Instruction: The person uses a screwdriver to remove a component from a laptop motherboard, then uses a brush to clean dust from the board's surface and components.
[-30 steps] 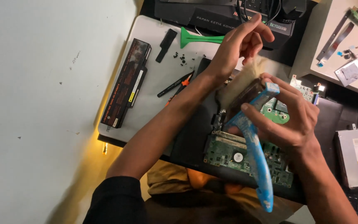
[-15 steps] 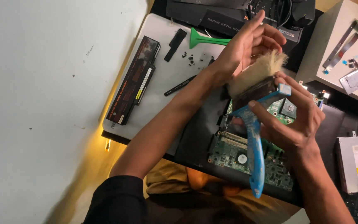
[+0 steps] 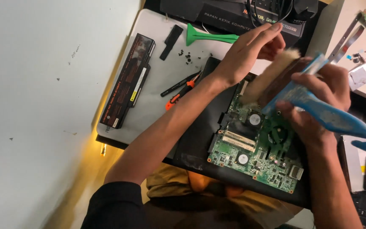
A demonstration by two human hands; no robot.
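Note:
My right hand (image 3: 318, 101) grips a blue-handled brush (image 3: 327, 112), its tan bristles (image 3: 272, 78) blurred and touching the top edge of a green circuit board (image 3: 250, 148). The board lies in a black laptop base (image 3: 198, 140) in front of me. My left hand (image 3: 250, 51) rests on the far corner of the base, fingers spread and stretched toward the brush bristles, holding nothing that I can see.
On the white table lie a long black battery pack (image 3: 128, 80), a green plastic pry tool (image 3: 208, 37), a small black cover piece (image 3: 171, 41), several tiny screws (image 3: 187, 56) and an orange-handled screwdriver (image 3: 183, 87). A black keyboard box (image 3: 242, 19) stands at the back. Loose parts lie at right.
The brush has swung from handle-down to handle pointing right, and its bristles have dropped onto the board's top edge. My left hand has lowered and its fingers have spread.

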